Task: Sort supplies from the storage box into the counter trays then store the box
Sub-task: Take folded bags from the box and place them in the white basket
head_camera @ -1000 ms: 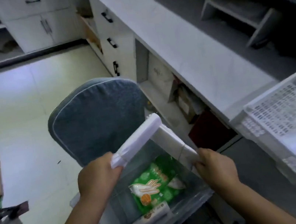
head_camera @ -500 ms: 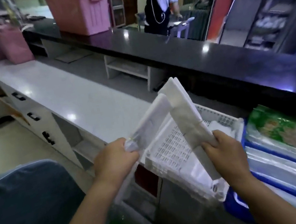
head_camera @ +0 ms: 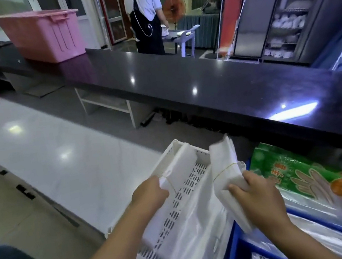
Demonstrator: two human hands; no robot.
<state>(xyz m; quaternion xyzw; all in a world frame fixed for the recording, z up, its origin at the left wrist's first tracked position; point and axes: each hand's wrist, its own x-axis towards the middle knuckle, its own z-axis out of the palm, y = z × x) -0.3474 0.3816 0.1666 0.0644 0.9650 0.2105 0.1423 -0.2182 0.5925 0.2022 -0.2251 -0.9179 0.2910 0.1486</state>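
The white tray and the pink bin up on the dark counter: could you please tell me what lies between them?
In the head view, only bare white countertop and dark counter lie between the white tray and the pink bin.

A white plastic tray (head_camera: 189, 195) with slotted walls holds clear, glossy plastic bags (head_camera: 195, 235). Two matt white bundles (head_camera: 225, 170), each ringed by a thin rubber band, look like paper or film. The blue tray (head_camera: 234, 251) is smooth plastic. The dark counter (head_camera: 215, 91) and the white counter (head_camera: 56, 147) are polished and reflective. The pink bin (head_camera: 43, 35) is matt plastic.
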